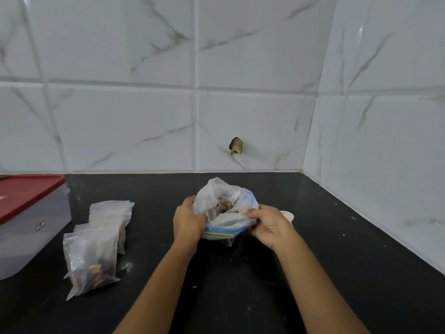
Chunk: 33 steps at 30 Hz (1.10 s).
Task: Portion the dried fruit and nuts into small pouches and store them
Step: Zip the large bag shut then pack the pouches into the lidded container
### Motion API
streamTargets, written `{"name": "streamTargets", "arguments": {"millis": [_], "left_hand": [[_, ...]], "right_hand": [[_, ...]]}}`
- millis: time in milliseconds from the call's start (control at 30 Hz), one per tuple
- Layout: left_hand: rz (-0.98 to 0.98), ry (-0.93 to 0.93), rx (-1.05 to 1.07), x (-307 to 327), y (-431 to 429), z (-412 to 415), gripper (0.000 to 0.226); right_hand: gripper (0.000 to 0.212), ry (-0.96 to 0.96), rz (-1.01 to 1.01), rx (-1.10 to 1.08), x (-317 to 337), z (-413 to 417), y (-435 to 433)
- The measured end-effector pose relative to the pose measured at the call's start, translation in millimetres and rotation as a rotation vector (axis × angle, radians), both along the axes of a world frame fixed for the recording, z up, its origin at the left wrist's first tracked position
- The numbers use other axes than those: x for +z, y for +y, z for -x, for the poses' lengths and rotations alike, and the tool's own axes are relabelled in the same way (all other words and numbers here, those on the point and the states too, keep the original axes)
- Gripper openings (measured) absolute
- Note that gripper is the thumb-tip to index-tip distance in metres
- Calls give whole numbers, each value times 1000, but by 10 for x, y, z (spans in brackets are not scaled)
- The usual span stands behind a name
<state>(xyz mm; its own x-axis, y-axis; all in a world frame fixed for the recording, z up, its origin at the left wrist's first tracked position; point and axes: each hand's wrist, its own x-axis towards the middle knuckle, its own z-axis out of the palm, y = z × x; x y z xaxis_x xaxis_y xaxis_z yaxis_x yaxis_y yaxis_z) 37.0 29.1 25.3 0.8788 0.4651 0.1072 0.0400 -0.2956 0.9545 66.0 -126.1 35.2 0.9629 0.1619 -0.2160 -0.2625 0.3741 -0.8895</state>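
Clear plastic of a large zip bag (226,220) is being gripped at the mouth by the left hand (187,220) and pinched at the rim by the right hand (269,225) (dried fruit and nuts (225,204) showing inside), on the black countertop (337,261). At nine o'clock from it, filled small pouches (96,249) are being kept beside a red-lidded container (29,227).

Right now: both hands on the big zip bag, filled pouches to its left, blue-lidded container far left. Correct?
The lid is red, not blue; the head view shows it. The rest holds: left hand and right hand grip the zip bag, filled pouches to its left.
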Motion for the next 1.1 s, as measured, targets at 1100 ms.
{"name": "streamTargets", "arguments": {"millis": [1100], "left_hand": [[834, -52, -285, 242, 191, 123, 22]], "right_hand": [[12, -282, 87, -122, 154, 134, -27]]}}
